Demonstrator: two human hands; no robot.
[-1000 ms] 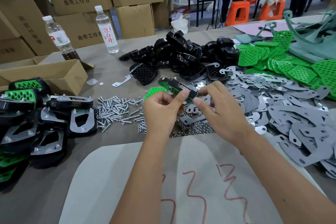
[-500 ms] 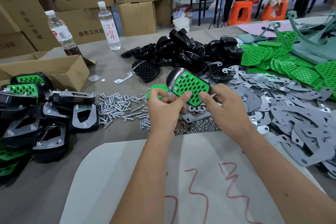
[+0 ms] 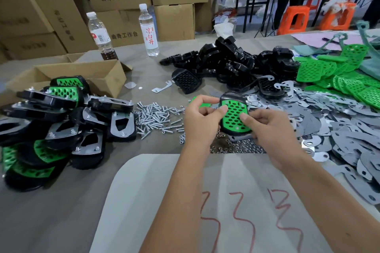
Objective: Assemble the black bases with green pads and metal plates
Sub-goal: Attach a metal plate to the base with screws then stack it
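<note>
1. The unit (image 3: 234, 118), a black base with a green pad facing up, is held just above the table (image 3: 61, 201), over the nuts (image 3: 242, 148). The left hand (image 3: 200, 121) grips its left edge, thumb on the pad. The right hand (image 3: 269, 129) grips the right edge, thumb also pressing the pad.
2. The step looks like seating the pad flush in the base. Press with both thumbs from the middle outward, so that no corner stays proud.
3. Keep the fingers curled under the base as a backstop; thumbs alone would tilt it.
4. Check that the pad's holes line up with the base's, since the screws (image 3: 158, 117), left of the unit, must probably pass through.
5. I cannot tell whether a plate is already under the unit. If not, take one from the plates (image 3: 339, 129) to the unit's right.
6. Finished units (image 3: 61, 121) lie far left of the unit, showing the likely end state: plate on the underside, screw ends up.
7. Spare bases (image 3: 226, 63) lie behind the unit, and spare pads (image 3: 333, 76) behind and to its right.
</note>
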